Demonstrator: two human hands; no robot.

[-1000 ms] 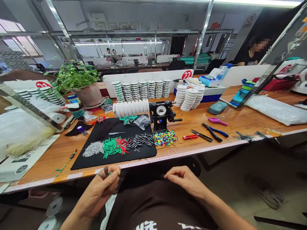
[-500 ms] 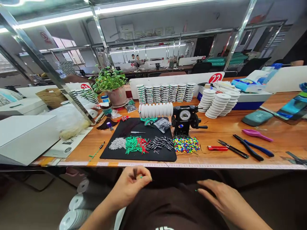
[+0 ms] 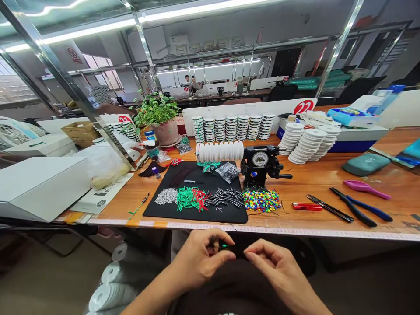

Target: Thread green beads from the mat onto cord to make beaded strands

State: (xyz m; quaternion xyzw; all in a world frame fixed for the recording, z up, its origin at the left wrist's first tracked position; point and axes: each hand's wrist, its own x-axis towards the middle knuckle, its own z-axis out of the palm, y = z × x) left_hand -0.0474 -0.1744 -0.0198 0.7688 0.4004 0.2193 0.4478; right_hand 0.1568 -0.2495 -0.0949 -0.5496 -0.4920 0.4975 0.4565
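My left hand [image 3: 210,256] is held in front of the table edge, closed. Between its thumb and forefinger sits a small green-and-dark piece [image 3: 224,246], its exact kind too small to tell. My right hand [image 3: 275,264] faces it a short way to the right, thumb and forefinger pinched together. What those fingertips grip, if anything, is too fine to see. Beyond the hands, a black mat [image 3: 193,215] bears silver beads [image 3: 166,196], green tubes [image 3: 187,198], red tubes [image 3: 199,197] and black striped pieces [image 3: 225,197]. Multicoloured beads [image 3: 261,200] lie at its right edge.
A black winding machine [image 3: 259,162] carries white spools [image 3: 219,151]. To the right lie a red cutter [image 3: 307,206], tweezers [image 3: 330,208], blue-handled pliers [image 3: 357,205] and a pink scoop [image 3: 366,189]. Filled spools [image 3: 231,128] and a potted plant [image 3: 166,132] stand behind; a white box [image 3: 42,183] is left.
My hands have come closer together, the left moving right and the right moving left. The right hand's fingers, apart before, are now pinched. The whole view has shifted slightly.
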